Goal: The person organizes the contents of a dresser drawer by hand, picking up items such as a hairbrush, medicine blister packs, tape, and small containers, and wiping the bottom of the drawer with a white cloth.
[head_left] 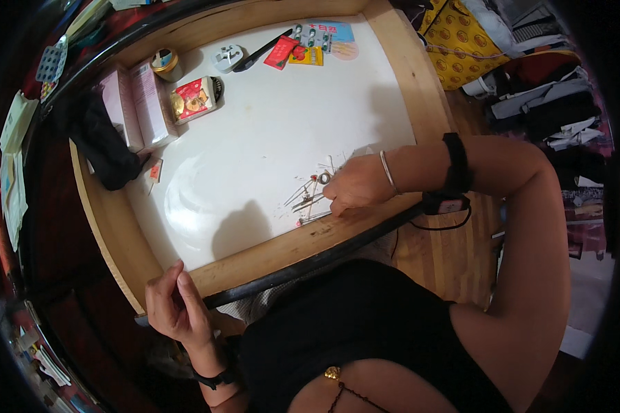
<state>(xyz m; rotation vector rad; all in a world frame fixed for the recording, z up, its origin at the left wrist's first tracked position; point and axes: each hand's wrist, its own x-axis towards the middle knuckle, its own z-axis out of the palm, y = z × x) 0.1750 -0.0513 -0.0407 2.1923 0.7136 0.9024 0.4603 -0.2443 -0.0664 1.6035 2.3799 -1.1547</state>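
Observation:
My right hand point(358, 184) reaches down to a small heap of thin metal pins and sticks point(306, 198) near the front edge of the drawer. Its fingers are bent together, and what they hold, if anything, is hidden under the hand. By its fingertips lies a small dark ring point(324, 178). Beside the heap, a few white cotton swabs point(331, 164) show. My left hand point(176, 306) hovers at the drawer's front left corner, fingers loosely bent, thumb apart, with nothing in it.
The wooden drawer point(255, 265) holds pink boxes point(151, 103), a gold-lidded jar point(167, 65), a red-and-white packet point(193, 100), a white plug adapter point(227, 58), a black pen-like stick point(262, 50) and small sachets point(281, 53). Black cloth point(107, 141) hangs over its left wall.

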